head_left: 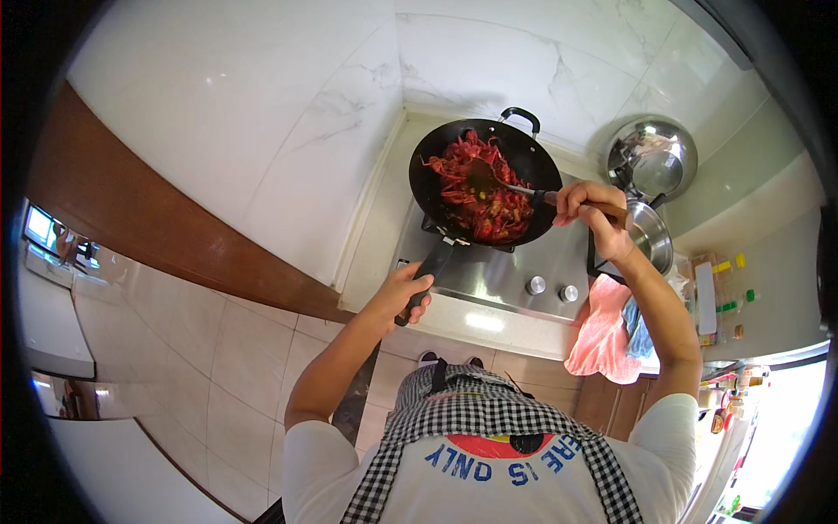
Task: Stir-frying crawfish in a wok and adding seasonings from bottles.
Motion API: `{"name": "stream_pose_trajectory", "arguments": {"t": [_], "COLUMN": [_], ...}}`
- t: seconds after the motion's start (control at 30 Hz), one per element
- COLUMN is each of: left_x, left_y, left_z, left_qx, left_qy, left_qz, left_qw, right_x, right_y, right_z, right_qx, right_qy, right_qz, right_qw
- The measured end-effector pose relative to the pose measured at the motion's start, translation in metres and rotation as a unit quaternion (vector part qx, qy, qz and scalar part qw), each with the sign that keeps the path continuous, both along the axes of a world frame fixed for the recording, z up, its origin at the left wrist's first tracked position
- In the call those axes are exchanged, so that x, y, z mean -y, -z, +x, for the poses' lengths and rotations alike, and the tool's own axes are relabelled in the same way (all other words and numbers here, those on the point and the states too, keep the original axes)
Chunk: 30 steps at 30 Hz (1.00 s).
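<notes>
My left hand (407,293) grips the long black handle (432,268) of a dark wok (537,160). The wok rests over the left burner of a stainless steel gas stove (488,272) and looks tipped. Inside it lies a heap of red crayfish (468,154) with some brownish sauce. My right hand (597,213) is closed around the wooden handle of a ladle or spatula (520,188). The tool's dark head sits among the crayfish near the middle of the wok, partly covered in sauce, so its exact shape is unclear.
A steel saucepan (651,239) stands on the right burner, partly behind my right hand. A shiny metal lid or bowl (653,157) leans at the back wall. A pink cloth (605,331) hangs over the counter edge beside a blue cloth (636,331). Bottles (727,301) stand at right.
</notes>
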<state>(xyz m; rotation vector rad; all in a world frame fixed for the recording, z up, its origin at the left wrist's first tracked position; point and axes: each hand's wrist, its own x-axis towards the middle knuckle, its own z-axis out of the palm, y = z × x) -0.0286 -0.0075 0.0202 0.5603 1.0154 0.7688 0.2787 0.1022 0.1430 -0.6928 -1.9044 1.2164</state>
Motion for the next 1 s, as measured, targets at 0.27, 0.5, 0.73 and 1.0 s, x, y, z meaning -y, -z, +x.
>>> {"name": "stream_pose_trajectory", "arguments": {"t": [0.27,0.5,0.73,1.0], "left_x": [-0.001,0.0,0.002,-0.001], "left_y": [0.005,0.006,0.006,0.005], "left_z": [-0.001,0.0,0.0,0.003], "left_qx": [0.004,0.014,0.006,0.007], "left_qy": [0.003,0.013,0.011,0.011], "left_qz": [-0.005,-0.012,-0.014,-0.014], "left_qw": [1.0,1.0,1.0,1.0], "right_x": [0.047,0.078,0.057,0.03], "right_y": [-0.037,-0.079,-0.099,-0.046], "right_z": [0.012,0.018,0.003,-0.009], "right_qx": [0.093,0.205,0.318,0.224], "right_qy": [-0.007,-0.095,-0.261,-0.211], "right_qz": [0.188,0.191,0.148,0.146], "right_qw": [0.978,0.955,0.9,0.94]}}
